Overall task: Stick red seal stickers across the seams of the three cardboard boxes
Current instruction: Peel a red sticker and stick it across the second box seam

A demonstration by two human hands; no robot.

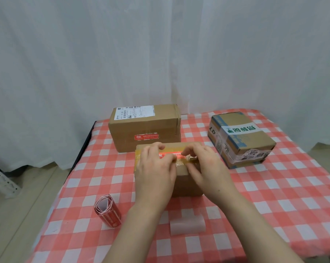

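Note:
A small cardboard box [186, 184] stands in the middle of the table. A red seal sticker [170, 154] lies across its taped top seam. My left hand [155, 168] and my right hand [205, 164] both rest on the box top, fingers pressing on the sticker. Behind it stands a larger box [144, 126] with a red seal sticker [146, 137] on its front. A third box [240, 139], wrapped in printed tape, sits at the right. A roll of red stickers [107, 211] lies at the front left.
A red-and-white checked cloth [274, 196] covers the table. A translucent backing strip [187, 225] lies near the front edge. White curtains hang behind. A white metal rack [3, 184] stands on the floor at the left.

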